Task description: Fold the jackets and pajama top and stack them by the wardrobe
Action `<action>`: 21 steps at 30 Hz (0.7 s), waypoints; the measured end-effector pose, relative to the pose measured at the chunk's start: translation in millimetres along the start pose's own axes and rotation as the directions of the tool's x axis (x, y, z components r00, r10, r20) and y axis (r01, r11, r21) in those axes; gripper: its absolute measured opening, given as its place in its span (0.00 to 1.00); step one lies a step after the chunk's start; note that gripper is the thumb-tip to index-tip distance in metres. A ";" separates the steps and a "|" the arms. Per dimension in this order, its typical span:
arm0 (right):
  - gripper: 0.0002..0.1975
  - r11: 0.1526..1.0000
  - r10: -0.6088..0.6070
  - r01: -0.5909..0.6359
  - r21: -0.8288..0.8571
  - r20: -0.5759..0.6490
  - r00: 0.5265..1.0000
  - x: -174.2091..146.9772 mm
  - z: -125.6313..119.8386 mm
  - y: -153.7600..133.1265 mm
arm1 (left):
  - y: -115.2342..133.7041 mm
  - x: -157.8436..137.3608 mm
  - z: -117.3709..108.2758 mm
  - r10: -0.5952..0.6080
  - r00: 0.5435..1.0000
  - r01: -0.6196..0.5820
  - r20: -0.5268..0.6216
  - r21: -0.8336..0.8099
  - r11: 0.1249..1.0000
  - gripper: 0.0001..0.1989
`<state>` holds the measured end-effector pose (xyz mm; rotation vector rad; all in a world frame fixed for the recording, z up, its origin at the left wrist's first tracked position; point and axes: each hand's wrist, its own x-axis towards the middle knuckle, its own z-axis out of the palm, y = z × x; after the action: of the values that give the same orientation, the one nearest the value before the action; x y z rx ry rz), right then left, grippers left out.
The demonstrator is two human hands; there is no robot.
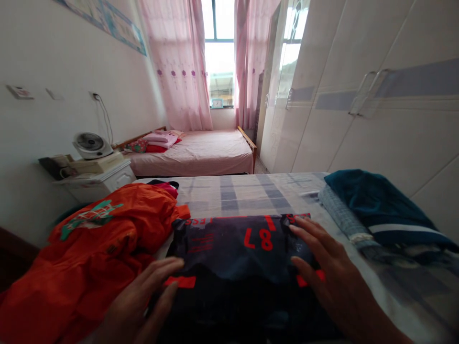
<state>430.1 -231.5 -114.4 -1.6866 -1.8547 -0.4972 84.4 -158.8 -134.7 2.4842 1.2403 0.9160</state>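
Note:
A folded dark navy garment (229, 253) with red lettering and upside-down red digits lies on the bed in front of me. My left hand (150, 291) is at its left side, fingers stretched out and slightly apart, near a red patch. On the opposite side, my right hand (326, 263) rests along the edge with fingers spread, the fingertips on the cloth near the far right corner. Neither hand is closed around the cloth. To the left is a loose heap of orange clothing (118, 239) with a green and white print, close to my left hand.
Folded clothes, a teal piece (380, 205) on blue denim (340, 215), lie at the right. A checked sheet (247, 191) covers this bed. Beyond stand a pink bed (208, 148), a white cabinet (111, 179) with a fan (91, 143), and a tall wardrobe (344, 52) at right.

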 end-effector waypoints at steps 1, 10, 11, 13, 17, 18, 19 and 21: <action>0.22 0.999 -0.031 0.031 0.013 -0.005 0.999 11.1 2.3 -9.3 | 7.8 13.4 7.4 0.047 0.998 -0.044 -0.036 0.082 0.996 0.19; 0.29 0.992 -0.120 0.102 0.067 0.362 0.925 9.9 89.5 -28.0 | 13.2 28.3 104.7 0.262 0.926 -0.358 0.271 0.411 0.838 0.33; 0.29 0.993 -0.116 0.095 0.072 0.407 0.906 1.9 97.4 -23.5 | 6.6 23.5 108.6 0.250 0.927 -0.352 0.280 0.414 0.839 0.33; 0.30 0.994 -0.101 0.078 0.071 0.455 0.885 -10.2 106.3 -17.1 | -3.8 15.9 112.1 0.219 0.934 -0.326 0.281 0.422 0.846 0.32; 0.29 0.997 -0.075 0.061 0.046 0.463 0.883 -15.5 108.1 -12.6 | -8.9 11.7 111.1 0.186 0.946 -0.288 0.266 0.424 0.858 0.32; 0.29 0.998 -0.062 0.053 0.032 0.461 0.885 -14.8 107.8 -10.1 | -8.4 11.8 110.8 0.178 0.949 -0.278 0.259 0.425 0.861 0.32; 0.30 0.999 -0.036 0.035 0.011 0.459 0.888 -14.3 107.6 -6.0 | -7.7 11.8 110.7 0.171 0.952 -0.268 0.252 0.427 0.863 0.31; 0.31 0.997 0.061 -0.037 -0.063 0.453 0.889 -14.9 106.7 7.8 | -7.3 11.3 110.7 0.149 0.961 -0.241 0.235 0.436 0.867 0.31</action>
<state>420.6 -175.4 -206.1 -2.0108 -2.1260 -0.1303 153.2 -136.7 -219.6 3.0299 1.2743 0.4275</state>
